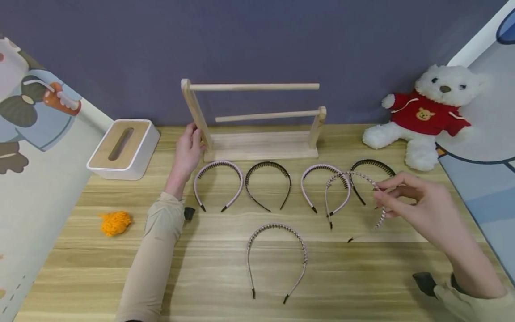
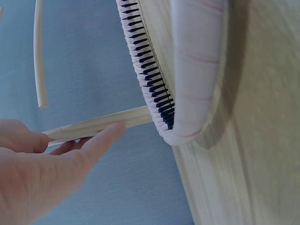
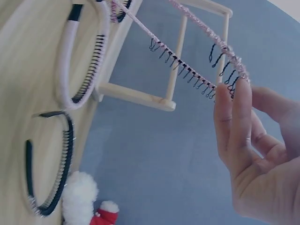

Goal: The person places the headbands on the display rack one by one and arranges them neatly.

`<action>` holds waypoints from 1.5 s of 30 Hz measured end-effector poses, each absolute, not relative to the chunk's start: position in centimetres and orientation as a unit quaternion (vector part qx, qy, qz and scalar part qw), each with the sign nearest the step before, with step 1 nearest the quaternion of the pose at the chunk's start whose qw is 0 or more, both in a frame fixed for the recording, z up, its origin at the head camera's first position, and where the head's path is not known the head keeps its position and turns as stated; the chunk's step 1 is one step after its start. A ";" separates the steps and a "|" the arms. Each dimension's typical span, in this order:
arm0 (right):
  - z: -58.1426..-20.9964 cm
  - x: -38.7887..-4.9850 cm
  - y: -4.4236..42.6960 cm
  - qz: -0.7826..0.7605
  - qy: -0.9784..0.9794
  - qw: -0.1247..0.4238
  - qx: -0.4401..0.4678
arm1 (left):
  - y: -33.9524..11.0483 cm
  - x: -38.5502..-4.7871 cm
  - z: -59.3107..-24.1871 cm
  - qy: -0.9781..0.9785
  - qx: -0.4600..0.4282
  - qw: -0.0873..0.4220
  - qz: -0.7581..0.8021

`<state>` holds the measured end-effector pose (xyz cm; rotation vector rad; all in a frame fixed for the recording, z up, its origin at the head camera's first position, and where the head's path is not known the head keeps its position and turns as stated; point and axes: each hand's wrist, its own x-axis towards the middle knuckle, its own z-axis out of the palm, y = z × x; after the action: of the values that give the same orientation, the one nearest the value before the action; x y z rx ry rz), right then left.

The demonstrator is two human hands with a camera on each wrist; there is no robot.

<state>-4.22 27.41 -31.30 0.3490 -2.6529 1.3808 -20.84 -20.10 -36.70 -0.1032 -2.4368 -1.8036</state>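
Observation:
My left hand (image 1: pixel 189 145) grips the left post of a two-bar wooden rack (image 1: pixel 261 145), thumb and fingers on either side of it in the left wrist view. Raised over the table's right half, my right hand (image 1: pixel 426 208) pinches one side of a pink braided headband (image 3: pixel 213 36) with dark comb teeth. Below the rack lie a pink headband (image 1: pixel 241 179), a dark brown headband (image 1: pixel 289 176), another pink headband (image 1: pixel 303 181) and a black headband (image 1: pixel 372 162). The held headband partly overlaps the last two in the head view. Nearer me lies another braided headband (image 1: pixel 276 225).
A white tissue box (image 1: pixel 138 163) with a wooden lid stands at the back left, and an orange yarn bundle (image 1: pixel 115 223) lies in front of it. In the back right corner sits a white teddy bear (image 1: pixel 422 112) in a red top. A dark wall (image 1: pixel 249 40) rises behind the rack.

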 end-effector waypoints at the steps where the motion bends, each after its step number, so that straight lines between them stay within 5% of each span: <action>1: -31.1 -4.4 27.2 0.463 -0.876 0.067 0.115 | -20.1 -20.9 -36.7 -0.801 -0.034 0.054 -0.596; 45: -25.4 -13.3 22.2 0.688 -0.690 0.191 0.118 | -20.2 -21.0 -36.9 -0.809 -0.028 0.046 -0.585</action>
<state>-13.31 22.22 -25.44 0.3328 -1.9385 1.9309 -21.00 -20.19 -36.88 -0.0858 -2.4701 -1.7867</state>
